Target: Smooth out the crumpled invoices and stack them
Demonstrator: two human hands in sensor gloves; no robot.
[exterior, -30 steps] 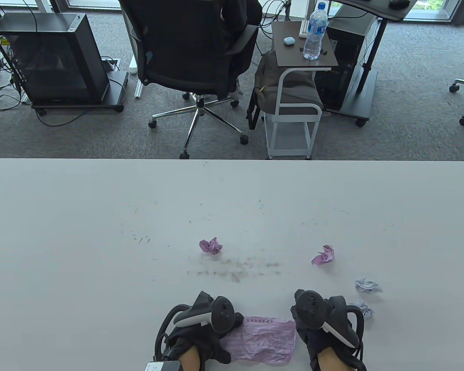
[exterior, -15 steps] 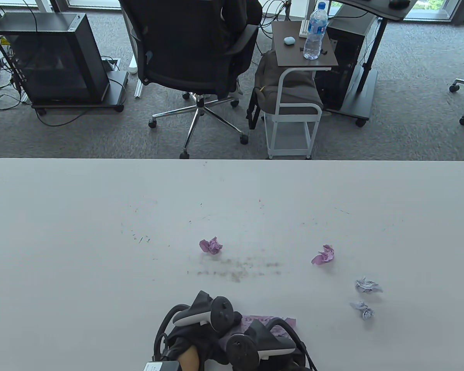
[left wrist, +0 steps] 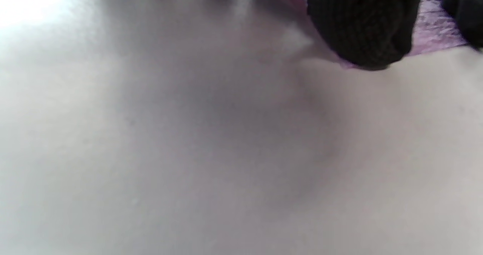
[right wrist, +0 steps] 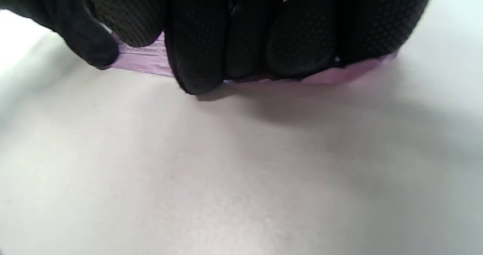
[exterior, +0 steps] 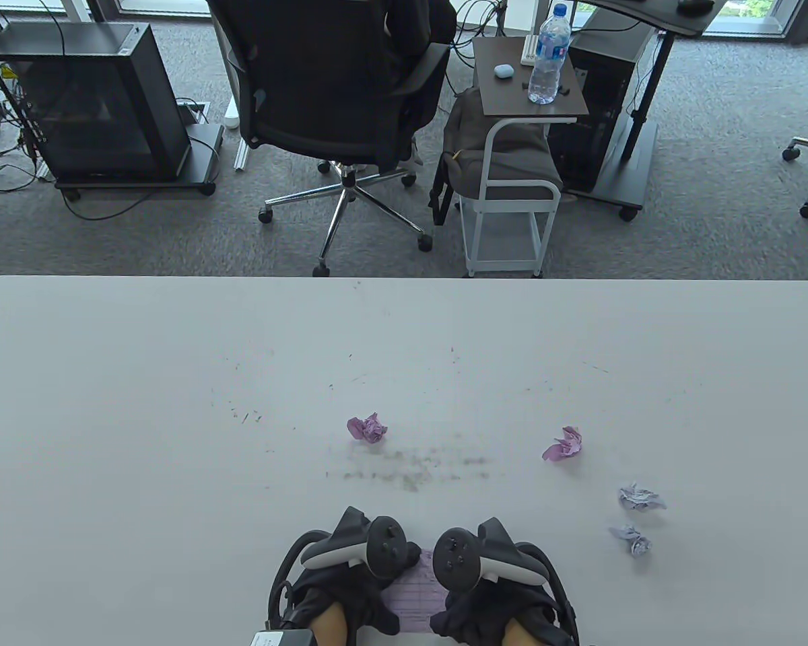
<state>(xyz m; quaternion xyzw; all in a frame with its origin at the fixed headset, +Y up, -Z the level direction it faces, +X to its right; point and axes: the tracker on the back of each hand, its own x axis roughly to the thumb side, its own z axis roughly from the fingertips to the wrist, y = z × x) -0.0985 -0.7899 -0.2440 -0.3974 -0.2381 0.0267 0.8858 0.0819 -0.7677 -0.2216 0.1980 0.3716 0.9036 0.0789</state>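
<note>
A flattened pink invoice (exterior: pixel 414 592) lies at the table's near edge, mostly hidden under both hands. My left hand (exterior: pixel 370 599) presses on its left end; one gloved fingertip (left wrist: pixel 362 25) rests on the pink paper (left wrist: pixel 434 32) in the left wrist view. My right hand (exterior: pixel 475 605) lies right beside the left and covers the rest of the sheet. In the right wrist view its fingers (right wrist: pixel 245 32) lie side by side on the pink paper (right wrist: pixel 143 59). Two pink crumpled invoices (exterior: pixel 367 428) (exterior: pixel 564 444) and two white ones (exterior: pixel 640 498) (exterior: pixel 631 540) lie apart on the table.
The white table (exterior: pixel 175 404) has smudges in the middle. Beyond its far edge stand an office chair (exterior: pixel 337 87), a small side table with a water bottle (exterior: pixel 549 57), and a computer case (exterior: pixel 87 101).
My right hand left the invoice's right end, swept left across it, and now lies beside the left hand. The left hand stayed put. The crumpled invoices have not moved.
</note>
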